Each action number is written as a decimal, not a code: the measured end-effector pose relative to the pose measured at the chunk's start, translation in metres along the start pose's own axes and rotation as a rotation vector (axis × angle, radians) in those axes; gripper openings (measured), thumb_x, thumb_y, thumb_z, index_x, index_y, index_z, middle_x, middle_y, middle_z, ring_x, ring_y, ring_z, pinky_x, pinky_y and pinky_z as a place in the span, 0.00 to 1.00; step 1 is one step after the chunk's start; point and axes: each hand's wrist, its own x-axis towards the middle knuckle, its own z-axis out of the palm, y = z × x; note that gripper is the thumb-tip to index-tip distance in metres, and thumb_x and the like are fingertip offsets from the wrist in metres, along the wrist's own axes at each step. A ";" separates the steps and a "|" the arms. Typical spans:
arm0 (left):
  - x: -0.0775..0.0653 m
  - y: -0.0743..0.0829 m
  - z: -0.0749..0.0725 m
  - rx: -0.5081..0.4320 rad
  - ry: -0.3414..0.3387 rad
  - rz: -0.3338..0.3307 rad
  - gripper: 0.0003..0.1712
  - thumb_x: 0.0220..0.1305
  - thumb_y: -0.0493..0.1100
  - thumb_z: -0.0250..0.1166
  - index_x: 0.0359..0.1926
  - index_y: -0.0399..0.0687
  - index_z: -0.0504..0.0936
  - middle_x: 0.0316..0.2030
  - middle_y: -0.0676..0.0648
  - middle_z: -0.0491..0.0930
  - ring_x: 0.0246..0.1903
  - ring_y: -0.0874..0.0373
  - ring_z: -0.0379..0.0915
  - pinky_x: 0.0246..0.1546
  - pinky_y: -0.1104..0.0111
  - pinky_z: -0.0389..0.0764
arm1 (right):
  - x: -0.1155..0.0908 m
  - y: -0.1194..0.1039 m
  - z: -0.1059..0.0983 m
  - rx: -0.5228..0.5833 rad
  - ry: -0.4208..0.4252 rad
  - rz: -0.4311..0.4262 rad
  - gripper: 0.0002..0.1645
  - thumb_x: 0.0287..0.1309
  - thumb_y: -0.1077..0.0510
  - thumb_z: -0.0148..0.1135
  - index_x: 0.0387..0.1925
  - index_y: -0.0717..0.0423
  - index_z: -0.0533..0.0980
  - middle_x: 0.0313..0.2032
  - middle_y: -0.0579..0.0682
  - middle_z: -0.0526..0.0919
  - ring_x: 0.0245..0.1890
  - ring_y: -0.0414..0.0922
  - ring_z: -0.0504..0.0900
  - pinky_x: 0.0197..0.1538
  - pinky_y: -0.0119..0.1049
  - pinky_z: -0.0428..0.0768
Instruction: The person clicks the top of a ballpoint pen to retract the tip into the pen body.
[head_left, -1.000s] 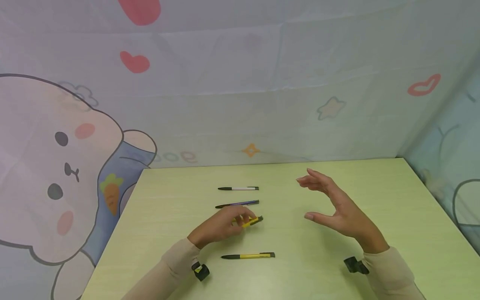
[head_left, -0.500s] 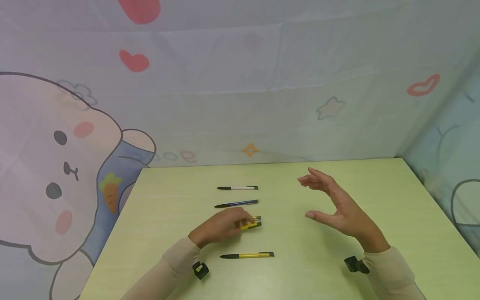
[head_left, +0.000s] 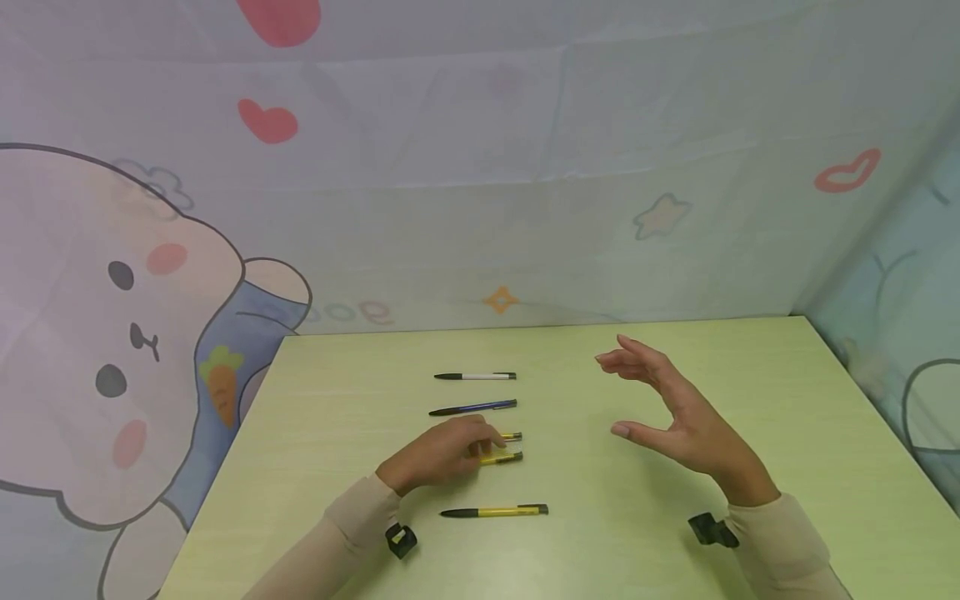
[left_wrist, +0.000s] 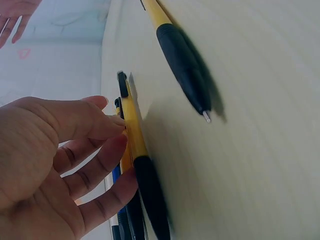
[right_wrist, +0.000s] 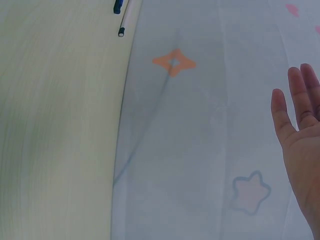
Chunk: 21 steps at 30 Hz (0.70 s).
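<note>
In the head view my left hand (head_left: 446, 450) is low over the table, its loosely bent fingers right at a yellow pen (head_left: 501, 458) with a dark end. In the left wrist view that pen's (left_wrist: 134, 122) yellow barrel and black grip run past the thumb and fingertips, which all show along one side of it. Another yellow pen (head_left: 512, 437) lies just behind, mostly hidden by the hand. Nearer the front is a third yellow pen (head_left: 498, 511) with a black grip. My right hand (head_left: 686, 417) hovers at the right, thumb and fingers spread apart, holding nothing.
Farther back on the pale table (head_left: 750, 375) lie a blue pen (head_left: 474, 407) and a white pen (head_left: 477, 377), roughly parallel. A printed cloth (head_left: 465, 167) hangs behind the table's far edge.
The yellow pen at my left hand has gone from tilted between the fingers to lying nearly level, its end slightly nearer the front. The left fingers have loosened. The right hand has barely moved.
</note>
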 end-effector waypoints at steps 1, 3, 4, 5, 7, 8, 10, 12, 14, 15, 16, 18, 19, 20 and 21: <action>0.000 0.000 0.000 -0.004 -0.002 -0.004 0.21 0.66 0.30 0.62 0.57 0.50 0.84 0.45 0.52 0.81 0.44 0.61 0.78 0.46 0.72 0.80 | 0.000 0.000 0.000 0.001 0.000 0.000 0.60 0.43 0.81 0.70 0.76 0.69 0.51 0.62 0.69 0.71 0.64 0.53 0.74 0.70 0.32 0.67; -0.001 0.000 0.000 -0.010 -0.003 -0.011 0.21 0.66 0.29 0.61 0.57 0.50 0.84 0.45 0.52 0.81 0.44 0.61 0.78 0.47 0.72 0.80 | 0.000 0.000 0.000 0.003 0.000 0.001 0.60 0.43 0.81 0.71 0.76 0.69 0.51 0.62 0.69 0.71 0.64 0.53 0.74 0.70 0.33 0.67; -0.001 0.000 -0.001 -0.013 -0.003 -0.012 0.21 0.66 0.29 0.61 0.57 0.50 0.84 0.45 0.52 0.81 0.43 0.61 0.78 0.47 0.72 0.80 | -0.001 0.000 0.000 0.003 0.000 0.002 0.60 0.43 0.81 0.71 0.76 0.69 0.51 0.62 0.69 0.71 0.64 0.52 0.74 0.70 0.33 0.67; -0.001 0.000 -0.001 -0.016 0.000 -0.012 0.21 0.66 0.29 0.61 0.57 0.50 0.84 0.45 0.52 0.81 0.43 0.61 0.78 0.47 0.72 0.80 | -0.001 0.000 0.000 0.003 0.000 0.003 0.60 0.43 0.81 0.71 0.76 0.69 0.51 0.62 0.69 0.71 0.64 0.52 0.74 0.70 0.32 0.67; -0.002 0.001 -0.001 -0.021 0.008 -0.007 0.21 0.66 0.29 0.61 0.57 0.49 0.84 0.45 0.51 0.82 0.43 0.60 0.78 0.47 0.71 0.80 | -0.001 0.000 -0.001 0.004 0.000 0.002 0.60 0.43 0.81 0.70 0.76 0.69 0.51 0.62 0.69 0.71 0.64 0.52 0.74 0.70 0.33 0.67; -0.002 0.001 -0.001 -0.024 0.012 -0.004 0.20 0.66 0.30 0.62 0.56 0.49 0.84 0.45 0.51 0.82 0.43 0.60 0.78 0.46 0.71 0.80 | -0.002 0.000 -0.001 0.005 0.001 0.001 0.60 0.43 0.81 0.70 0.76 0.69 0.51 0.62 0.69 0.71 0.64 0.52 0.74 0.70 0.33 0.67; -0.002 0.002 -0.002 -0.036 0.017 -0.007 0.19 0.67 0.30 0.62 0.57 0.48 0.84 0.45 0.50 0.82 0.43 0.59 0.79 0.47 0.71 0.80 | -0.002 0.000 -0.001 0.003 0.004 -0.003 0.60 0.42 0.81 0.70 0.76 0.70 0.51 0.62 0.69 0.71 0.64 0.52 0.74 0.70 0.33 0.67; -0.003 0.003 -0.003 -0.045 0.020 -0.013 0.19 0.68 0.32 0.63 0.57 0.48 0.83 0.45 0.50 0.82 0.44 0.59 0.79 0.47 0.70 0.80 | -0.003 0.000 -0.002 0.001 0.006 -0.009 0.60 0.42 0.82 0.70 0.76 0.70 0.51 0.61 0.70 0.71 0.64 0.52 0.74 0.70 0.33 0.68; -0.003 0.005 -0.005 -0.049 0.017 -0.025 0.19 0.68 0.32 0.63 0.58 0.48 0.83 0.46 0.51 0.82 0.45 0.60 0.78 0.48 0.70 0.80 | -0.004 0.001 -0.002 -0.001 0.009 -0.017 0.60 0.41 0.82 0.70 0.75 0.71 0.51 0.61 0.71 0.71 0.63 0.53 0.74 0.70 0.33 0.68; -0.003 0.006 -0.005 -0.054 0.014 -0.030 0.19 0.68 0.33 0.63 0.58 0.49 0.82 0.46 0.51 0.83 0.45 0.60 0.78 0.48 0.70 0.80 | -0.005 0.002 -0.002 -0.002 0.010 -0.022 0.60 0.41 0.82 0.70 0.75 0.72 0.51 0.61 0.71 0.71 0.63 0.53 0.74 0.70 0.33 0.68; -0.003 0.006 -0.006 -0.055 0.014 -0.030 0.19 0.68 0.33 0.63 0.58 0.48 0.82 0.46 0.51 0.83 0.45 0.60 0.78 0.48 0.69 0.80 | -0.005 0.002 -0.003 0.000 0.010 -0.025 0.60 0.41 0.82 0.70 0.75 0.72 0.51 0.61 0.71 0.71 0.63 0.53 0.74 0.70 0.33 0.68; -0.004 0.006 -0.006 -0.069 0.015 -0.029 0.19 0.68 0.33 0.64 0.58 0.48 0.81 0.46 0.50 0.83 0.45 0.59 0.78 0.48 0.68 0.81 | -0.006 0.004 -0.003 0.002 0.010 -0.032 0.60 0.40 0.82 0.70 0.75 0.73 0.51 0.61 0.72 0.71 0.63 0.53 0.74 0.70 0.33 0.68; -0.004 0.006 -0.006 -0.078 0.015 -0.030 0.19 0.68 0.33 0.64 0.59 0.48 0.81 0.46 0.50 0.83 0.45 0.59 0.78 0.48 0.67 0.81 | -0.006 0.004 -0.003 0.005 0.010 -0.035 0.60 0.40 0.82 0.70 0.75 0.74 0.51 0.61 0.72 0.71 0.63 0.53 0.74 0.70 0.33 0.68; -0.004 0.007 -0.006 -0.092 0.014 -0.031 0.19 0.68 0.33 0.64 0.59 0.48 0.81 0.46 0.50 0.83 0.45 0.59 0.78 0.47 0.66 0.81 | -0.006 0.004 -0.003 0.007 0.010 -0.037 0.60 0.40 0.82 0.70 0.75 0.74 0.50 0.61 0.72 0.71 0.63 0.53 0.74 0.70 0.33 0.68; -0.005 0.007 -0.007 -0.104 0.013 -0.032 0.19 0.69 0.34 0.64 0.59 0.47 0.80 0.46 0.50 0.83 0.45 0.58 0.78 0.47 0.65 0.81 | -0.006 0.004 -0.003 0.009 0.010 -0.040 0.60 0.40 0.83 0.70 0.74 0.74 0.50 0.61 0.72 0.71 0.64 0.52 0.74 0.70 0.33 0.68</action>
